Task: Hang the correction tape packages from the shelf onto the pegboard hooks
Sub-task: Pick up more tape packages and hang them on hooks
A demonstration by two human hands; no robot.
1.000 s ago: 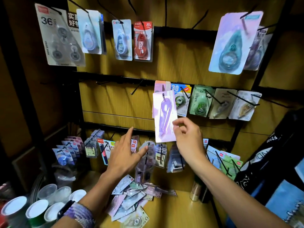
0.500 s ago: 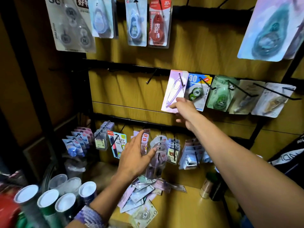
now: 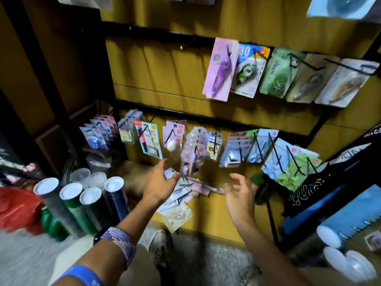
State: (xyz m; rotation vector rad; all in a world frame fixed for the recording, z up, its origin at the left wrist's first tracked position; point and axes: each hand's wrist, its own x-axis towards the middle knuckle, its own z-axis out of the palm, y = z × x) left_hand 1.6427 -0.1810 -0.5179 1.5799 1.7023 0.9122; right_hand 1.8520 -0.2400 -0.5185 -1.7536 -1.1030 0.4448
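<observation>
A pile of loose correction tape packages lies on the wooden shelf. My left hand hovers over the pile's near left side, fingers spread, holding nothing. My right hand is to the right of the pile, open and empty. A pink package with a purple tape pen hangs on a middle-row pegboard hook, at the left end of a row of other packages. The lower row of hooks carries several more packages.
Rolls with white caps stand on the floor at the left beside a red bag. A dark bottle stands on the shelf right of my right hand. Black hooks stick out from the lower row. A black bag hangs at right.
My right hand has let go of the pink package, which now hangs on its hook, and has dropped to the shelf. The view has tilted downward. My left hand stays near the pile.
</observation>
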